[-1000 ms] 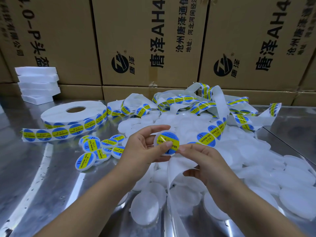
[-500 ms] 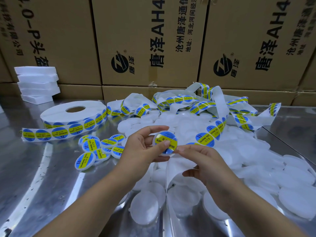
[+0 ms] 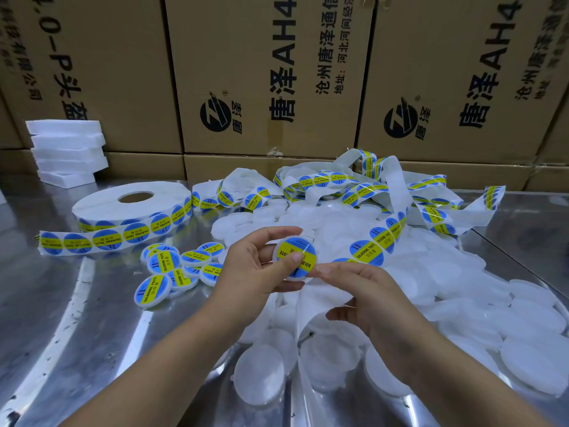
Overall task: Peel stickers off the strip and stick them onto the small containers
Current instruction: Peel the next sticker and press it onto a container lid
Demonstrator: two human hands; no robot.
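Note:
My left hand (image 3: pixel 258 266) grips a small round white container (image 3: pixel 297 257) that carries a blue and yellow sticker, with the thumb pressed on the sticker's face. My right hand (image 3: pixel 360 291) pinches the white sticker strip (image 3: pixel 369 251) right beside the container. From there the strip runs up to the right with more blue and yellow stickers on it. A pile of bare white containers (image 3: pixel 462 288) spreads under and to the right of my hands. Several labelled containers (image 3: pixel 172 269) lie in a cluster to the left.
A big roll of stickers (image 3: pixel 129 208) lies flat at the back left of the shiny metal table (image 3: pixel 46 318), its loose end trailing forward. Used white backing (image 3: pixel 394 180) tangles at the back. Cardboard boxes (image 3: pixel 264 75) wall off the rear; white foam blocks (image 3: pixel 67 149) are stacked far left.
The container has turned a little in my left hand and the thumb has slid further across the sticker. My right hand keeps its pinch on the strip, almost in place.

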